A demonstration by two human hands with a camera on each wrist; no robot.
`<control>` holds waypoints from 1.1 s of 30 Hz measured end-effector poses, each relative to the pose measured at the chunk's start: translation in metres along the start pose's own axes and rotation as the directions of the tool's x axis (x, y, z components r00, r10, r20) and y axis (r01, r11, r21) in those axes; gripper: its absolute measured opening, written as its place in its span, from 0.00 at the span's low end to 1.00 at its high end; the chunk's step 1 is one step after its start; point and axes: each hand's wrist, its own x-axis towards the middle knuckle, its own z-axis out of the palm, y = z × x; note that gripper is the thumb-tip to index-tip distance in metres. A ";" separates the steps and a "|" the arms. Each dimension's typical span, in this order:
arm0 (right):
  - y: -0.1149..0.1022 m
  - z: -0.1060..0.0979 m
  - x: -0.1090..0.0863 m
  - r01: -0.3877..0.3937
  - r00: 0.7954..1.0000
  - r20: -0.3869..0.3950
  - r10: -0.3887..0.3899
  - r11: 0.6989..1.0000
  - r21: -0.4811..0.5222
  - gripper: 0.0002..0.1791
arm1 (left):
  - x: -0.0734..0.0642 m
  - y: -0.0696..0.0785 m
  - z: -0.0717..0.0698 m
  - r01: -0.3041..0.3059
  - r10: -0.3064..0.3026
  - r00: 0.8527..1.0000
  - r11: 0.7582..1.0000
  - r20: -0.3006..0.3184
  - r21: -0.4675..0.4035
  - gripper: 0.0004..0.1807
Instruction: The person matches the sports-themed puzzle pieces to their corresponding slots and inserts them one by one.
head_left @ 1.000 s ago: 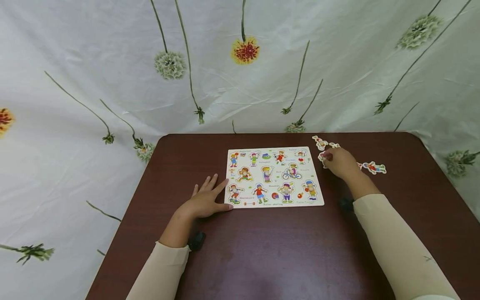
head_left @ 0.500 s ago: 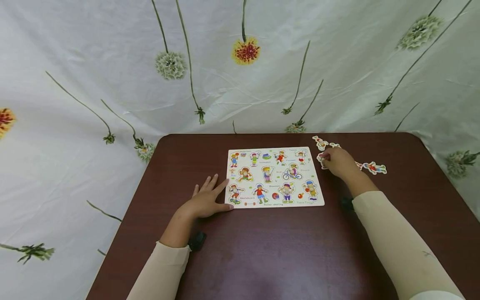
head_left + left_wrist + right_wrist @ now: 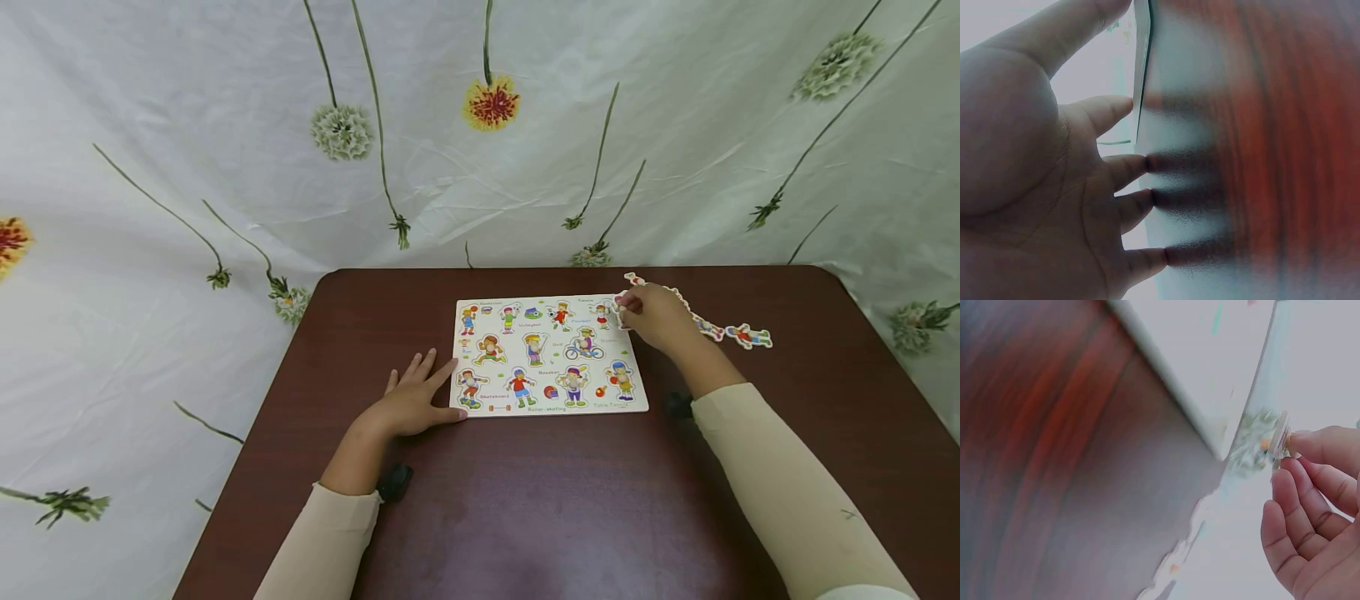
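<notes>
At two o'clock on board (image 3: 516,354), right hand (image 3: 655,317) pinches piece (image 3: 1280,436); at eight, left hand (image 3: 407,407) spread, touching edge. Best: light pinch, board steady!

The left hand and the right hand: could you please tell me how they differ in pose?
The left hand is spread out, while the right hand is curled. The left hand touches the left edge of the puzzle board; the right hand pinches a puzzle piece, raised above the table. Both come out of pale sleeves.

White flower-print cloth (image 3: 247,100) behind dark-brown table (image 3: 517,500).
</notes>
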 end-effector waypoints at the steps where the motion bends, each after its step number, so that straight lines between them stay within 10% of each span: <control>1: -0.004 0.001 0.001 0.008 1.000 -0.001 -0.008 1.000 0.001 0.13 | 0.000 0.000 0.000 0.003 -0.003 1.000 1.000 0.002 0.002 0.52; 33: -0.110 0.065 0.038 0.165 0.984 0.066 -0.166 0.986 0.024 0.07 | -0.004 0.004 -0.003 0.001 -0.001 1.000 1.000 0.000 0.003 0.51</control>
